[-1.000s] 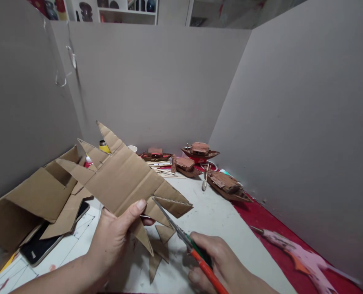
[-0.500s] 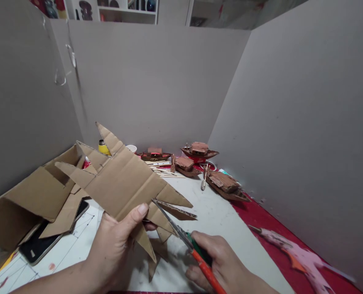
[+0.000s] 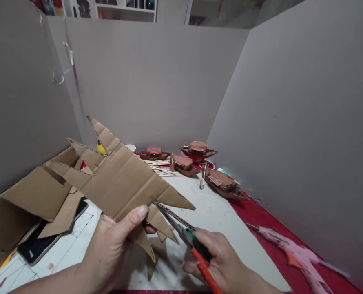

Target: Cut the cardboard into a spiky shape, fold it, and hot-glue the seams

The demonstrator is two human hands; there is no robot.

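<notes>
A brown cardboard cutout [image 3: 120, 179] with pointed ends is gripped by my left hand [image 3: 117, 237], thumb on top and fingers beneath. My right hand [image 3: 220, 259] is closed round a pair of scissors [image 3: 196, 253] with orange and green handles. The blades reach into the notch between two points at the cutout's right end. A narrow strip of cardboard [image 3: 175, 215] stands on edge along the blades, its corrugation showing. Part of my left fingers is hidden behind the cardboard.
Several small model boats [image 3: 222, 181] stand toward the back, near thin wooden sticks [image 3: 166, 169]. A pink glue gun [image 3: 294, 249] lies on red cloth at right. At left are a cardboard box [image 3: 37, 192], a phone [image 3: 34, 248] and a paper with line drawings [image 3: 19, 273].
The cardboard strip has swung from lying aside to standing close along the blades. The cutout's left end has shifted slightly left and up, and the scissor handles have moved slightly left.
</notes>
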